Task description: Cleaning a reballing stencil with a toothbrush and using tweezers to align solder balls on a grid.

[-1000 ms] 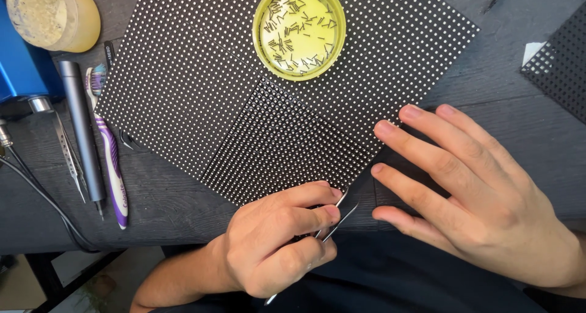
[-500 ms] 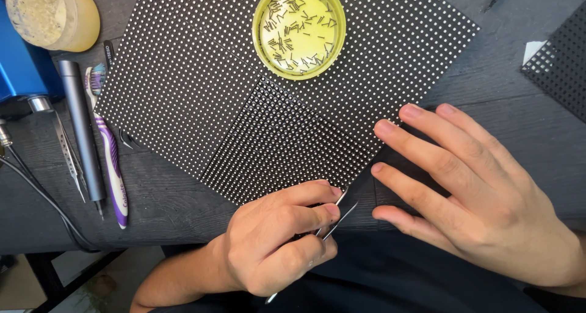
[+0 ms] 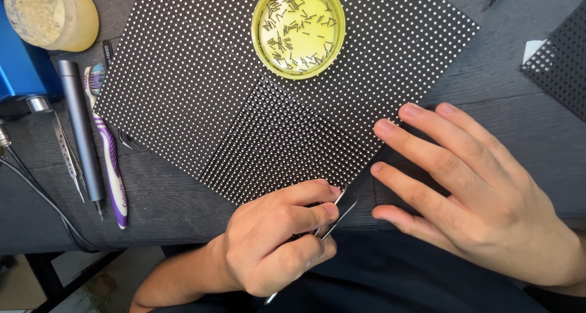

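Left hand (image 3: 278, 243) pinches one tweezers (image 3: 332, 212); right hand (image 3: 482, 197) spread on one dotted panel (image 3: 268, 105).

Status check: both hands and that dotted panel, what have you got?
Left hand pinching metal tweezers at the dotted panel near edge. Right hand flat, fingers on the panel's corner. Yellow lid of small pins sits on the panel, clear of both hands.

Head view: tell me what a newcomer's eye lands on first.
First, the big black dotted panel lying across the dark table, with a yellow lid full of tiny dark pins sitting on its top part. Next, at the panel's near corner, the left hand pinches metal tweezers while the right hand lies flat beside it. At far left lies a purple toothbrush.
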